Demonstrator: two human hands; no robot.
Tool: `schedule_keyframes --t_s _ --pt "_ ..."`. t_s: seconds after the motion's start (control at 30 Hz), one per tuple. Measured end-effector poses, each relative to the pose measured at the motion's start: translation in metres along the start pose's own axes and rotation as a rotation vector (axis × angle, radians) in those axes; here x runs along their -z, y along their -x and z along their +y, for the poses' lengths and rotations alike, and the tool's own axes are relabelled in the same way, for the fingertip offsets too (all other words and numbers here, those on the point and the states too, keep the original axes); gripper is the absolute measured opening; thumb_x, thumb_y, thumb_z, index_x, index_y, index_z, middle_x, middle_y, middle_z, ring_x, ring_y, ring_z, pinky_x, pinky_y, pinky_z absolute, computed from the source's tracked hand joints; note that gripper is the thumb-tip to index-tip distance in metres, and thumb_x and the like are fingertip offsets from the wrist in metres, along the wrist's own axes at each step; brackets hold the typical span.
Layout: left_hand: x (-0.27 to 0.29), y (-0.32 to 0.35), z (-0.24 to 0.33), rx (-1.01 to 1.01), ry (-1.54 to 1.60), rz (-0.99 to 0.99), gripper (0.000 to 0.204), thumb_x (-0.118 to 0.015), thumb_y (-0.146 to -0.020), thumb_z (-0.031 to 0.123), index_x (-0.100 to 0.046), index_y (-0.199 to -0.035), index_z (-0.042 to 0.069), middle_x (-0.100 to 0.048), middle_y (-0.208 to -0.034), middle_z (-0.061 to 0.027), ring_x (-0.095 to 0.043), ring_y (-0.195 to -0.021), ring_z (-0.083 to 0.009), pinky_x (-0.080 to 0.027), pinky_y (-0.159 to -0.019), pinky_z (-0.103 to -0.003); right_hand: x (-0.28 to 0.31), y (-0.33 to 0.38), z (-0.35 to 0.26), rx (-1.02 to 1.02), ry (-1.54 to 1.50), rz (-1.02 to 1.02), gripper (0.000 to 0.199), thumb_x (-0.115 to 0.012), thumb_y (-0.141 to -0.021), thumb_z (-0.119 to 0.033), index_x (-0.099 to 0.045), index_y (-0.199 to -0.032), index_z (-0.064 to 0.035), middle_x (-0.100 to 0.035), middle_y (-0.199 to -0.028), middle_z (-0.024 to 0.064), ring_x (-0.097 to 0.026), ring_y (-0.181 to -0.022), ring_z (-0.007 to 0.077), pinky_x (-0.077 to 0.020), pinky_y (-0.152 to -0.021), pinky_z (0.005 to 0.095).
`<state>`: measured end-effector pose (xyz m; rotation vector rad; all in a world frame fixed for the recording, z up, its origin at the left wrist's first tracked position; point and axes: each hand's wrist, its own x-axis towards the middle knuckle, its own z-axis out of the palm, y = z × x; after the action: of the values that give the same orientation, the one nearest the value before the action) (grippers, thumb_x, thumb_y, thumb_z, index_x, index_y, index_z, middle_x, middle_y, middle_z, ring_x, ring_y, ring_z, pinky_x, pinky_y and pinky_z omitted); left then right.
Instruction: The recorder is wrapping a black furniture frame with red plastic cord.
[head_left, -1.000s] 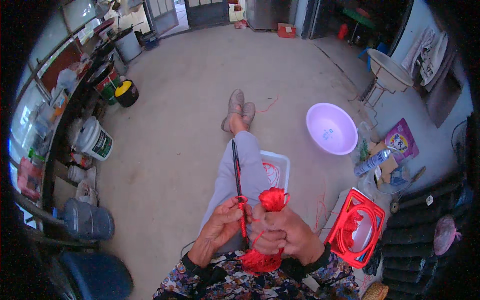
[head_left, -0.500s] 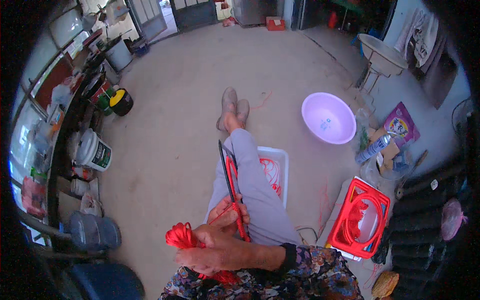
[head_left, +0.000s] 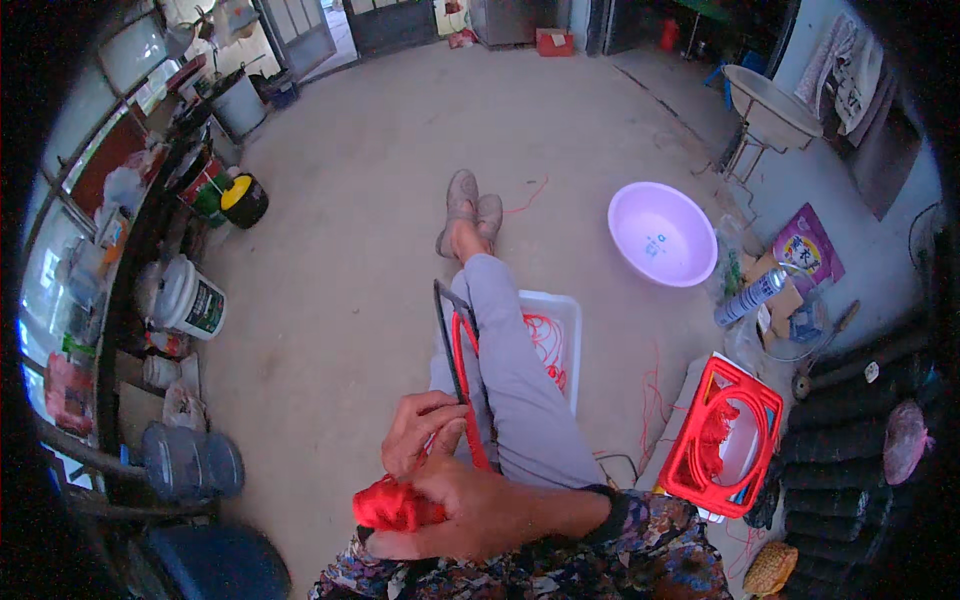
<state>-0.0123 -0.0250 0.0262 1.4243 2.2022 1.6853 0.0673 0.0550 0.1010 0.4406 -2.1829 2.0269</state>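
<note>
My right hand reaches across my lap, closed round a bundle of red cord. Just beyond it, my left hand has its fingers closed at the side of a narrow black frame. Red cord is wound along that frame, which lies over my grey-trousered legs. The two hands are close together, and the right one hides the left wrist. The frame's near end is hidden behind my hands.
A white tray with loose red cord lies beside my legs. To the right are a red plastic frame, a lilac basin and a spray can. Buckets and a blue water jug stand at left.
My left hand has shifted left and slightly nearer the frame's middle. My right hand has turned and moved right and down, with the cord bundle still in it.
</note>
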Motion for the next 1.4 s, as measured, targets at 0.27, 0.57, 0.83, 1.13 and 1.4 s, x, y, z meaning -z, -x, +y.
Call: schedule_keyframes --t_s 0.27,0.57,0.83,1.13,1.4 --pt "0.01 -0.007 0.004 0.467 0.559 0.181 0.034 -0.046 -0.094 0.021 -0.061 -0.081 -0.007 -0.063 -0.08 -0.0145 -0.061 -0.075 -0.0205 -0.049 -0.073 -0.032 0.074 0.045 -0.02 -0.053 0.577 0.587 0.038 -0.065 -0.078 -0.019 -0.054 -0.112 -0.0084 -0.064 -0.088 0.0135 -0.065 -0.071 0.024 -0.0496 -0.06 0.0348" --pt "0.009 -0.013 0.0 0.584 0.688 0.173 0.028 -0.046 -0.091 0.014 -0.058 -0.078 -0.007 -0.063 -0.079 -0.0152 -0.061 -0.075 -0.0214 -0.049 -0.073 -0.032 0.069 0.057 0.098 -0.285 1.067 0.134 0.018 -0.064 -0.073 -0.017 -0.053 -0.08 -0.0038 -0.058 -0.073 0.0141 -0.058 -0.071 0.0346 -0.0439 -0.061 0.0443" --pt "0.018 -0.015 0.001 0.636 0.633 0.213 0.024 -0.047 -0.089 0.012 -0.058 -0.078 -0.007 -0.063 -0.079 -0.0152 -0.061 -0.074 -0.0219 -0.048 -0.074 -0.032 0.071 0.059 0.105 -0.046 0.743 0.131 0.014 -0.061 -0.075 -0.011 -0.055 -0.083 -0.0013 -0.056 -0.071 0.0139 -0.057 -0.07 0.0334 -0.045 -0.063 0.0422" --pt "0.02 -0.007 -0.008 0.659 0.767 0.253 0.026 -0.046 -0.092 0.015 -0.056 -0.08 -0.005 -0.063 -0.079 -0.0164 -0.062 -0.073 -0.0221 -0.051 -0.074 -0.032 0.144 0.108 0.045 0.138 -0.708 0.801 0.036 -0.044 -0.094 -0.036 -0.044 -0.069 -0.0097 -0.043 -0.059 0.0018 -0.052 -0.067 0.0197 -0.0454 -0.078 0.0409" --pt "0.03 -0.005 -0.004 0.76 0.746 0.262 0.029 -0.047 -0.092 0.021 -0.056 -0.08 -0.003 -0.062 -0.081 -0.0167 -0.063 -0.072 -0.0236 -0.052 -0.069 -0.034 0.203 0.127 0.049 0.308 -0.548 1.337 0.035 -0.046 -0.094 -0.035 -0.041 -0.07 -0.01 -0.04 -0.06 0.0014 -0.048 -0.062 0.019 -0.0452 -0.072 0.0368"
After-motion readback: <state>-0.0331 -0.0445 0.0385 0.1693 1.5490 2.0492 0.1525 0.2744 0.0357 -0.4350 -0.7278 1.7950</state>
